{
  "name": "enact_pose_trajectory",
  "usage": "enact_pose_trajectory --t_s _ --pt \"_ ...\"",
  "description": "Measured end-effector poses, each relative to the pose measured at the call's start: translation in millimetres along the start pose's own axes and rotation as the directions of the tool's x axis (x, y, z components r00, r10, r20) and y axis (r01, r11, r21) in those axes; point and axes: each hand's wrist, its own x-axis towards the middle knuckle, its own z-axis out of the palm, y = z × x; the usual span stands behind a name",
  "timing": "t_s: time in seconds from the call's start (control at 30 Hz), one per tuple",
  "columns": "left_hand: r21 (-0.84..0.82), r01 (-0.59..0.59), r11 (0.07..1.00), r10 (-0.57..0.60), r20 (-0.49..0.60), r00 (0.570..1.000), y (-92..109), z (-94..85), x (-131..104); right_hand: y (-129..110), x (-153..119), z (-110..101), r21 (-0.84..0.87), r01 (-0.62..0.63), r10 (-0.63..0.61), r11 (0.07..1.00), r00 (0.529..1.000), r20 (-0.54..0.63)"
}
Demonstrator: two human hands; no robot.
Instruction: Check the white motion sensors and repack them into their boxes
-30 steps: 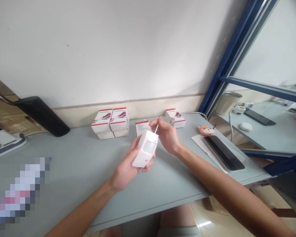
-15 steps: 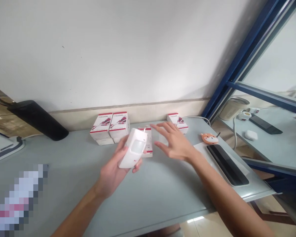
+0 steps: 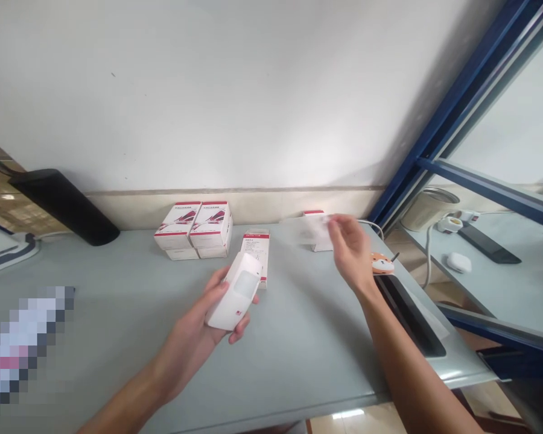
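Item: white, pale-windowed plastic device (image 3: 230, 306), which your left hand (image 3: 192, 322) held tilted above the grey desk (image 3: 271, 367), fingers wrapped round it, just in front of a flat white-and-red cardboard carton (image 3: 256, 242). Item: thin translucent plastic bag or sheet (image 3: 302, 231), motion-blurred, which your right hand (image 3: 352, 250) pinched by one end before an upright white-and-red box (image 3: 322, 247). Hazards, as judged: the smooth device could have slipped and struck the desk had your one-handed grip loosened; the light plastic, swung low, could have snagged the box.
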Motion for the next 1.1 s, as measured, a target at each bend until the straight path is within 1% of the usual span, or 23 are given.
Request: enact_pose_trajectory --t_s 0.03,0.07,0.1,0.13,0.2,0.23,0.27,0.33,0.37,0.43,0.5,0.57,0.67,0.77,0.87,0.93,1.0,1.1 --pt "0.0 0.014 1.0 -0.014 0.006 1.0 0.6 2.6 -2.4 0.7 0.5 -2.0 0.159 -0.063 0.076 0.985 0.994 -0.082" --pt "0.001 0.023 1.0 -0.023 0.012 1.0 1.0 6.0 -5.5 1.7 1.2 -4.0 0.314 -0.122 0.17 0.942 0.977 -0.131" --pt "-0.002 0.028 1.0 -0.028 0.015 0.999 1.0 10.4 -9.2 2.8 1.9 -5.7 0.45 -0.177 0.267 0.875 0.953 -0.143" --pt "-0.016 0.026 1.0 -0.025 0.017 1.0 0.7 15.6 -13.0 4.0 2.6 -6.9 0.556 -0.232 0.355 0.798 0.927 -0.123" --pt "-0.077 -0.003 0.997 0.005 0.03 1.0 -1.0 27.8 -19.6 6.5 3.7 -7.4 0.674 -0.347 0.481 0.652 0.876 -0.015" --pt "-0.113 -0.02 0.993 0.025 0.047 0.999 -1.9 34.0 -21.5 7.8 3.9 -6.7 0.697 -0.391 0.509 0.601 0.86 0.043" --pt "-0.145 -0.04 0.989 0.052 0.075 0.996 -2.8 39.8 -22.0 9.5 4.0 -5.7 0.702 -0.425 0.517 0.571 0.851 0.094" --pt "-0.166 -0.053 0.985 0.079 0.151 0.985 -3.5 48.7 -18.1 14.0 3.8 -3.4 0.678 -0.469 0.505 0.567 0.847 0.164" --pt "-0.162 -0.056 0.985 0.087 0.191 0.978 -3.4 51.7 -13.9 17.0 3.8 -2.5 0.662 -0.478 0.501 0.577 0.848 0.176" --pt "-0.143 -0.06 0.988 0.093 0.235 0.968 -2.9 55.5 -2.3 23.9 4.2 -1.8 0.64 -0.479 0.509 0.601 0.847 0.155" --pt "-0.134 -0.062 0.989 0.09 0.214 0.973 -3.1 57.2 10.9 30.9 4.9 -2.0 0.624 -0.488 0.525 0.61 0.839 0.143" --pt "-0.142 -0.058 0.988 0.084 0.186 0.979 -4.7 57.4 22.5 36.4 5.3 -2.1 0.603 -0.503 0.527 0.619 0.835 0.157" --pt "-0.14 -0.006 0.99 0.039 0.237 0.971 -8.8 54.2 33.7 39.2 4.9 -1.1 0.589 -0.522 0.524 0.617 0.831 0.187" --pt "-0.144 0.035 0.989 0.006 0.273 0.962 -12.9 48.0 38.5 37.1 4.8 0.0 0.594 -0.513 0.541 0.619 0.827 0.151" --pt "-0.179 0.029 0.983 0.021 0.274 0.962 -16.4 42.7 39.6 34.5 4.9 0.5 0.593 -0.484 0.544 0.644 0.834 0.09" --pt "-0.195 0.034 0.98 0.024 0.285 0.958 -18.8 41.1 38.9 33.1 4.1 1.0 0.574 -0.467 0.528 0.672 0.846 0.069" --pt "-0.203 0.042 0.978 0.019 0.292 0.956 -21.8 41.3 37.9 31.2 2.1 1.8 0.548 -0.472 0.517 0.691 0.852 0.081" --pt "-0.189 0.047 0.981 0.006 0.273 0.962 -26.7 42.7 37.9 26.6 -1.5 3.3 0.528 -0.527 0.537 0.666 0.83 0.151"
